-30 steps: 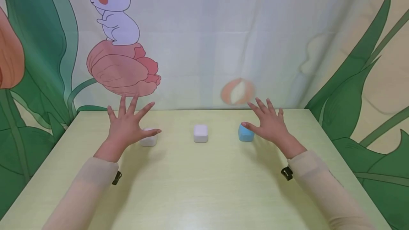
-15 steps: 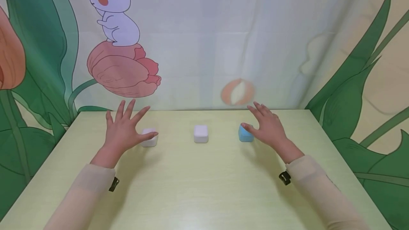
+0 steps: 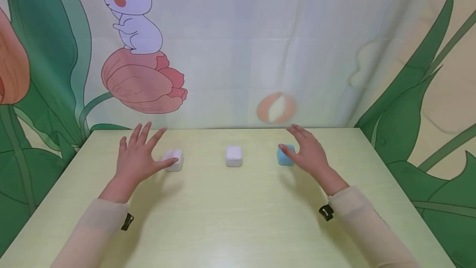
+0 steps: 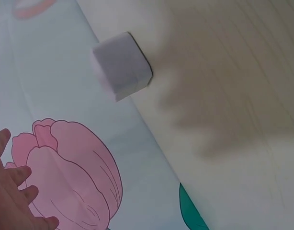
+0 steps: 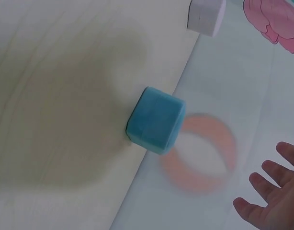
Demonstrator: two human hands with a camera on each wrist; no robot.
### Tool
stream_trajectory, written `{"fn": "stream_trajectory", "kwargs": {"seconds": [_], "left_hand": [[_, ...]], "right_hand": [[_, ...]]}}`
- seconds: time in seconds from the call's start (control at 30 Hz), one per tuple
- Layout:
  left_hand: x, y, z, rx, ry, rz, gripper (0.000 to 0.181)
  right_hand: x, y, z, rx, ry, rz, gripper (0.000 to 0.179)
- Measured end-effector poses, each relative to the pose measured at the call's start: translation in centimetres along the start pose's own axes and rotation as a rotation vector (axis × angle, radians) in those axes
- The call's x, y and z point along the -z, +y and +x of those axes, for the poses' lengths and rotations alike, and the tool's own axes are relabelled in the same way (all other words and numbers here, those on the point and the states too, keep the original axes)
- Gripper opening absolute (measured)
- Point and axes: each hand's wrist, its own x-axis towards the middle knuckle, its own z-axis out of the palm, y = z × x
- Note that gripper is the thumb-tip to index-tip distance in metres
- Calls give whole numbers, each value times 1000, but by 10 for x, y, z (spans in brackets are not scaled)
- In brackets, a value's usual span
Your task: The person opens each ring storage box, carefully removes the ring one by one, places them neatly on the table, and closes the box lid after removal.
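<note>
My left hand, fingers spread, hovers beside a pale lilac-white cube; in the head view its thumb overlaps the cube. The left wrist view shows that cube apart from the fingers. On the other side, my right hand is held over the table near a blue cube, its fingers extended and its thumb covering part of the cube from above. In the right wrist view the blue cube stands free of the fingers. Between the hands sits a second lilac-white cube. Neither hand holds anything.
The cubes stand in a row toward the back of a light wooden table. Behind its far edge hangs a printed cloth with a rabbit, flowers and leaves. A small black clip sits at the left cuff, another at the right.
Both hands have drawn back toward the person, the left also shifting left, uncovering more of its cube. The right fingers have come closer together. The cubes have not moved.
</note>
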Motion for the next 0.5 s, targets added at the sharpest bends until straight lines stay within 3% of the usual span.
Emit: {"fn": "stream_trajectory", "kwargs": {"seconds": [0.5], "left_hand": [[-12, -14, -14, -17, 74, 9, 94]], "right_hand": [[-21, -15, -7, -19, -15, 81, 67]]}}
